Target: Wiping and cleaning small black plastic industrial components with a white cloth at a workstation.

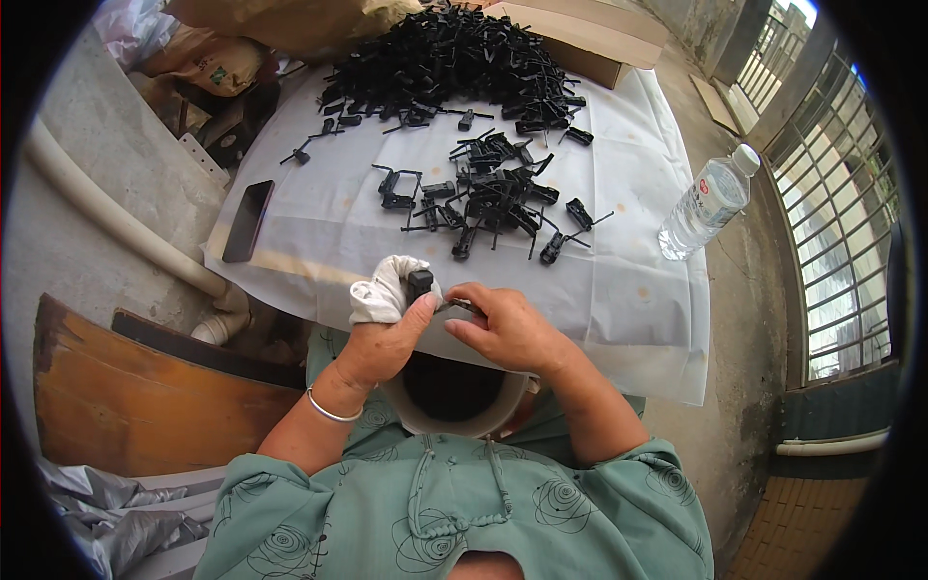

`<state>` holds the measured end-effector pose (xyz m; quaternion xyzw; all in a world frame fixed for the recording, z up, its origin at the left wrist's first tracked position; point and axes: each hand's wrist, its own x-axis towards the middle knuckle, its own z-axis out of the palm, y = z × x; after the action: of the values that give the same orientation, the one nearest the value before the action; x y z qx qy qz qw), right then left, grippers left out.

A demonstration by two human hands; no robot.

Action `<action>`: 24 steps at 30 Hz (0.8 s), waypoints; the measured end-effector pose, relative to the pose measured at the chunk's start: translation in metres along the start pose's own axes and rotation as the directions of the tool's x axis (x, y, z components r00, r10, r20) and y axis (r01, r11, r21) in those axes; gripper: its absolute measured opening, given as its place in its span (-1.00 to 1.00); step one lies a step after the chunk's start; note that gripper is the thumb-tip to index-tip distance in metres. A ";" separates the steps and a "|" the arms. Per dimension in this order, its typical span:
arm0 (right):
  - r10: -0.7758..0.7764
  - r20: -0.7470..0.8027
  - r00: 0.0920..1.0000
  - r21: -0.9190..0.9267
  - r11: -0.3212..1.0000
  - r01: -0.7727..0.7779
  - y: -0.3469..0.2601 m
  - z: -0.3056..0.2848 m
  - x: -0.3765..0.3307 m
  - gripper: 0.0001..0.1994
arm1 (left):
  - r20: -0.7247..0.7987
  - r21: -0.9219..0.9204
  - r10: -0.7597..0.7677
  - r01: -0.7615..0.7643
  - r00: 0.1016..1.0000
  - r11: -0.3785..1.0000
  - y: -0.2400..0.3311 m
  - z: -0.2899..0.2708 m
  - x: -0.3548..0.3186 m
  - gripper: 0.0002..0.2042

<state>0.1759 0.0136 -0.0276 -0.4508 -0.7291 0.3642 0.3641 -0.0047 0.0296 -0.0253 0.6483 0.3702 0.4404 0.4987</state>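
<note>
Pinching a small black plastic part (420,283) between thumb and fingers, the left hand (387,333) is closed on it, with a white cloth (384,290) bunched around its fingertips. The right hand (507,327) sits just beside it, fingers narrowed on a thin dark metal piece (462,305) that points toward the black part. Both hands hover over the near edge of the worktop (619,290), which is covered with a white sheet, above a round beige container (454,411) in the person's lap. A loose cluster of similar black parts (488,198) lies further back, with a much bigger heap (454,63) behind. A dark phone (247,220) lies at the left, and a clear water bottle (706,203) stands on the right.
</note>
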 end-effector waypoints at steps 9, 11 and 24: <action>-0.120 -0.124 0.985 0.152 0.979 0.138 0.003 0.002 0.000 -0.92 | 0.160 0.082 -0.088 0.075 0.983 0.994 0.009 0.004 -0.003 -0.67; -0.004 -0.068 0.998 0.263 0.965 0.022 -0.001 0.003 -0.001 -0.91 | 0.237 0.025 0.010 -0.017 0.972 1.000 0.007 0.003 -0.004 -0.67; 0.057 -0.025 0.998 0.265 0.963 -0.049 -0.004 -0.001 -0.002 -0.82 | 0.255 -0.058 -0.248 0.270 0.935 0.961 0.025 0.009 -0.003 -0.75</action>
<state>0.1755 0.0107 -0.0240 -0.4234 -0.6556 0.4604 0.4230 0.0038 0.0183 -0.0025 0.6197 0.3671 0.3036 0.6236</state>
